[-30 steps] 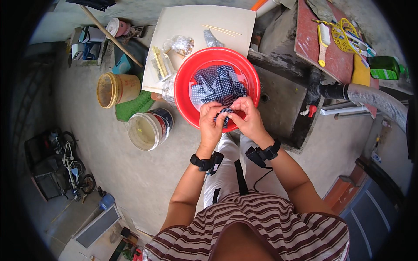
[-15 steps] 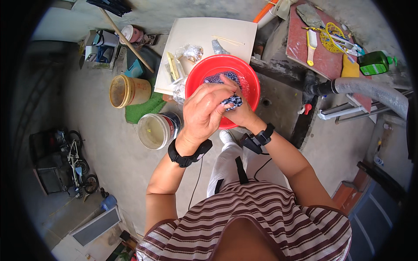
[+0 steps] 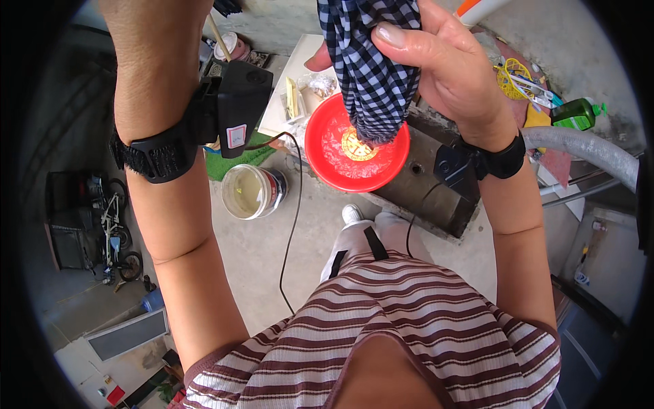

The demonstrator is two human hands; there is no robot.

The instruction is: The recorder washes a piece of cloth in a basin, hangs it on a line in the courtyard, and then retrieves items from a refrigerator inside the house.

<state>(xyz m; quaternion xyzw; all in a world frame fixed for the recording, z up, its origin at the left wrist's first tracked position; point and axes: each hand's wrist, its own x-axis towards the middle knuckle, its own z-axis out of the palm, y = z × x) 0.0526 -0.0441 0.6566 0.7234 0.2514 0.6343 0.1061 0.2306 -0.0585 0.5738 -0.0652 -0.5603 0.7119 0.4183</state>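
Between 12 and 1 o'clock, the checked cloth [image 3: 378, 75] is held bunched lengthwise, its lower end seen over the red basin [image 3: 351, 183]. It is gripped by the right hand [image 3: 456, 78] — thumb pressed across the front, fingers partly hidden behind. The left hand [image 3: 160, 27] is cut off towards 11 o'clock — how its fingers are set cannot be told. At the basin's 8 o'clock, a bucket [image 3: 279, 191] is seen.

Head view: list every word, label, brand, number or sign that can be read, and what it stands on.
None can be read clearly:
Basin: yellow print on its floor, too blurred.
Left wrist device: sticker, too small.
Green bottle: label, too small.
Bucket: side print, too small.
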